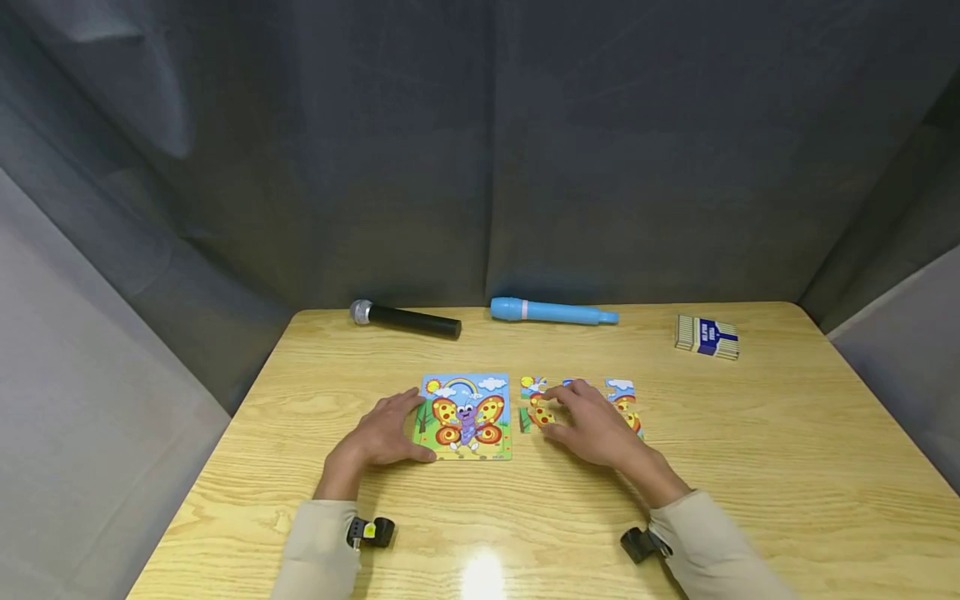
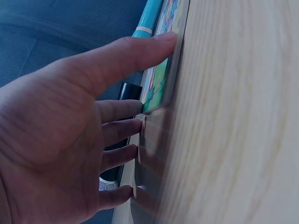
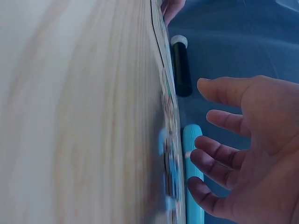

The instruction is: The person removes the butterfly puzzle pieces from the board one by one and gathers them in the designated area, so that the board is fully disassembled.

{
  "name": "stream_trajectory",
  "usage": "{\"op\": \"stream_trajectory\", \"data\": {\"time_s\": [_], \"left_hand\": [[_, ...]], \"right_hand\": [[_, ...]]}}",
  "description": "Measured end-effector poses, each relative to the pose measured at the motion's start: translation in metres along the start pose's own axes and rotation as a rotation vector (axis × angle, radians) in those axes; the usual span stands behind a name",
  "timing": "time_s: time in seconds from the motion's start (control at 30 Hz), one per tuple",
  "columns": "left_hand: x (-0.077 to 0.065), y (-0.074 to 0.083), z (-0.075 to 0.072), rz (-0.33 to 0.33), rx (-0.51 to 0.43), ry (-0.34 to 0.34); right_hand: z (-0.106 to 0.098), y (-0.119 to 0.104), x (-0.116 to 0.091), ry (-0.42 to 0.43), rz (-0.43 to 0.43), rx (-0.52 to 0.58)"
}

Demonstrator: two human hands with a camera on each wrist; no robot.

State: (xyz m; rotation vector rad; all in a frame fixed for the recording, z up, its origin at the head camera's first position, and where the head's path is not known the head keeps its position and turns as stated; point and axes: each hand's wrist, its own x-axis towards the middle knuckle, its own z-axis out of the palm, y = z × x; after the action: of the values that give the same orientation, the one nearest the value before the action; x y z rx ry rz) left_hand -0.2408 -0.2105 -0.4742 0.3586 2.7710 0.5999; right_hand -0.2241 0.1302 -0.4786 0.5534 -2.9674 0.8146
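Observation:
A butterfly picture puzzle [image 1: 467,414] lies flat on the table. My left hand [image 1: 384,432] rests at its left side, the thumb [image 2: 164,38] touching the near edge and the index finger by the left edge. The other left fingers are stretched out, their tips at the tabletop. To the right lie loose puzzle pieces [image 1: 621,387] with parts of a similar picture. My right hand [image 1: 596,427] hovers over them, fingers spread and loosely bent, with nothing held; in the right wrist view the fingertips [image 3: 201,184] are off the table. The hand hides some pieces.
A black microphone [image 1: 412,321] with a silver head lies at the back left. Beside it is a blue tube-shaped thing [image 1: 555,312]. A bundle of pale sticks [image 1: 707,336] with a blue band lies at the back right. A dark curtain [image 1: 487,167] hangs behind the table.

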Motion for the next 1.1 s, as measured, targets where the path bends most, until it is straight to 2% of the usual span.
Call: {"op": "stream_trajectory", "data": {"time_s": [0.4,0.57,0.8,1.1], "left_hand": [[0.001,-0.002,0.002,0.006,-0.011,-0.006],[0.000,-0.001,0.003,0.008,-0.013,-0.020],[0.000,0.000,0.001,0.007,-0.009,-0.005],[-0.001,-0.002,0.001,0.004,-0.020,-0.002]], "right_hand": [[0.022,-0.035,0.017,-0.036,-0.055,0.044],[0.034,-0.049,0.022,-0.069,-0.091,0.052],[0.045,-0.069,0.031,-0.130,-0.148,0.096],[0.060,-0.087,0.043,-0.150,-0.201,0.001]]}}
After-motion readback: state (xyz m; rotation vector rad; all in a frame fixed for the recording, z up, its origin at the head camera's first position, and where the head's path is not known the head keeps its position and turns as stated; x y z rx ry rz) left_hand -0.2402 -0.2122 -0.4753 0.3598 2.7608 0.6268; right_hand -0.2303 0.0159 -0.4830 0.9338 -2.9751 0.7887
